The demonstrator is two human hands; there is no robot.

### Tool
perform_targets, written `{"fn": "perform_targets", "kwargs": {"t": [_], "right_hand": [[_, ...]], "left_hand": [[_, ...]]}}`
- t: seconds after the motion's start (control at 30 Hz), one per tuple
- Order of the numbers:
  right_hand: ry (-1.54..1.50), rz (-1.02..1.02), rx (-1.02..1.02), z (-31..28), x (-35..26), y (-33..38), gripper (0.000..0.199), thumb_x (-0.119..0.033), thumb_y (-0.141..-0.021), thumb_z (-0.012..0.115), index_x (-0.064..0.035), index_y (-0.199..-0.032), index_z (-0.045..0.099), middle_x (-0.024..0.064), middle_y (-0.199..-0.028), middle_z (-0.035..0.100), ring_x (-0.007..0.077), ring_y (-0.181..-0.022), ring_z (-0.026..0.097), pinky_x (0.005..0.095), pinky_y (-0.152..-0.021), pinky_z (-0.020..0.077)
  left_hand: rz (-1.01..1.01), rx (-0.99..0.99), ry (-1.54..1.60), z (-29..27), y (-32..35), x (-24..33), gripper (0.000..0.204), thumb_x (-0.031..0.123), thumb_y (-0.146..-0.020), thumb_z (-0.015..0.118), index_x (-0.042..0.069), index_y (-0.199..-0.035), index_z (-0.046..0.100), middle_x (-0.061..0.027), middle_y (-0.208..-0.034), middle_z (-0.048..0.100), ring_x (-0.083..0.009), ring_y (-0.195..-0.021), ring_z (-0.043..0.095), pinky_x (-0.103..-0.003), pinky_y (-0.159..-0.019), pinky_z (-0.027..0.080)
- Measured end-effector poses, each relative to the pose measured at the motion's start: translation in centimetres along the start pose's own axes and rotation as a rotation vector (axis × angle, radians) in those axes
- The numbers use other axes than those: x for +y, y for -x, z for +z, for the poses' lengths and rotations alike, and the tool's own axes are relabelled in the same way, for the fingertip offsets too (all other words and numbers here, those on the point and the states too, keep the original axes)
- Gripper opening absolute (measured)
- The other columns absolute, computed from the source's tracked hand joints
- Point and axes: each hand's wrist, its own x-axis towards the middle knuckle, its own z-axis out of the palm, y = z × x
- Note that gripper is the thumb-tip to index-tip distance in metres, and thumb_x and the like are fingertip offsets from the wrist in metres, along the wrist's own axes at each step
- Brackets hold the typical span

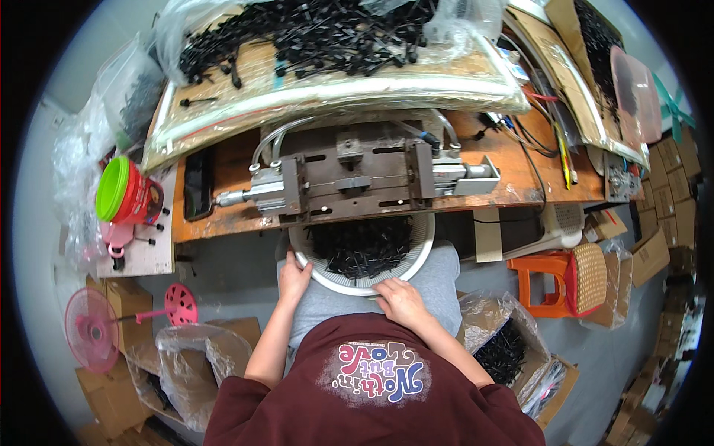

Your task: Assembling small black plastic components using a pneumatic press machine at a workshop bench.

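A white plastic basket [424,249] rests on my lap, its far side tucked beneath the table edge. Inside lies a heap of small black plastic pieces with thin stems [362,251]. My left hand [294,278] grips the basket at its left rim, fingers against the outside. At the near rim, right of the middle, my right hand [401,302] takes hold with its fingertips, and its thumb is partly hidden. Just beyond the basket stands a dark metal fixture [353,167] with a pneumatic cylinder [271,195] on its left and another [465,177] on its right.
Black stemmed parts [312,37] cover a film-wrapped cardboard shelf above the wooden table [520,195]. A phone [198,186] lies at left near a red bucket [141,195]. An orange stool [550,282] stands right; lined boxes [513,346] flank me, and a pink fan [92,330] is left.
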Motion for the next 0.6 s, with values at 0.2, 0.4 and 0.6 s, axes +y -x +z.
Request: {"fn": "perform_targets", "kwargs": {"t": [0.2,0.4,0.6], "right_hand": [[0.323,-0.096,-0.045,3.2,2.6,-0.6,0.013,-0.011,-0.077,0.06,-0.007,-0.088,0.064,0.0051,-0.084,0.059,0.0224,-0.081,0.062,0.0369,-0.068,0.0531],[0.359,-0.159,-0.012,2.7,4.2,-1.9,0.022,-0.012,-0.078,0.059,-0.0049,-0.097,0.067,0.0043,-0.086,0.061,0.0208,-0.08,0.063,0.0347,-0.064,0.0548],[0.162,-0.016,0.023,-1.4,1.8,-1.8,0.019,-0.014,-0.076,0.073,-0.0081,-0.094,0.071,0.0034,-0.09,0.068,0.0215,-0.079,0.067,0.0356,-0.066,0.0548]], "left_hand": [[-0.03,0.012,0.004,0.1,-0.3,1.1,0.074,0.028,-0.086,0.069,-0.001,-0.146,0.036,-0.0177,-0.077,0.069,-0.0373,-0.076,0.068,-0.047,-0.069,0.053],[-0.02,-0.016,-0.073,-1.3,-1.3,3.3,0.073,0.029,-0.086,0.069,0.003,-0.147,0.038,-0.0172,-0.09,0.07,-0.0368,-0.083,0.068,-0.046,-0.072,0.053],[0.316,-0.05,0.138,-8.2,4.0,9.2,0.044,0.013,-0.086,0.071,0.004,-0.127,0.06,-0.0097,-0.09,0.068,-0.0156,-0.064,0.063,-0.03,-0.06,0.052]]}}
